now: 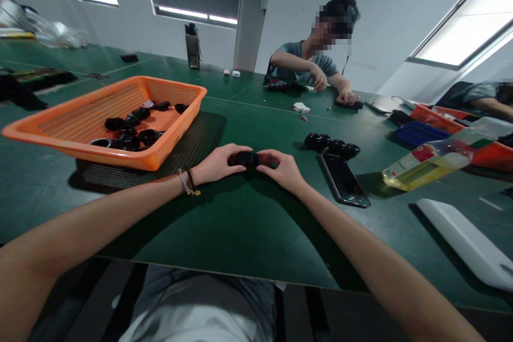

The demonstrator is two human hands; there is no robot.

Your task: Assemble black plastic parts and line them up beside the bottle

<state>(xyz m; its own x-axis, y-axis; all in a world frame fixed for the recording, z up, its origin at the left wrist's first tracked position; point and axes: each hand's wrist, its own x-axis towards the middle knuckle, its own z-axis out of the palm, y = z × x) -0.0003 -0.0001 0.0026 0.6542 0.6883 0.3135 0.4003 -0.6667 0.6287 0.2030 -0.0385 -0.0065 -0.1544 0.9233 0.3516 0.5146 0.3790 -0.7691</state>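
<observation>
Between my two hands is a small black plastic part point(247, 159), just above or on the green table point(236, 224); its exact kind is hard to make out. My left hand point(219, 164) is closed on its left end, thumb and fingers pinching. On the other end, the fingers and thumb of my right hand point(281, 169) grip it too. To the left stands an orange basket point(168, 144) with several black round parts point(130, 139) inside. Right of my hands lies a group of similar glossy black parts point(332, 145), with a dark smartphone point(345, 180) in front of them.
A bottle of yellow liquid point(433, 163) lies tilted at right, near a white oblong box point(465, 240) and a blue tray point(420, 132). Across the table a person point(298, 59) works beside a power driver point(276, 85). A dark water bottle point(192, 47) stands far back.
</observation>
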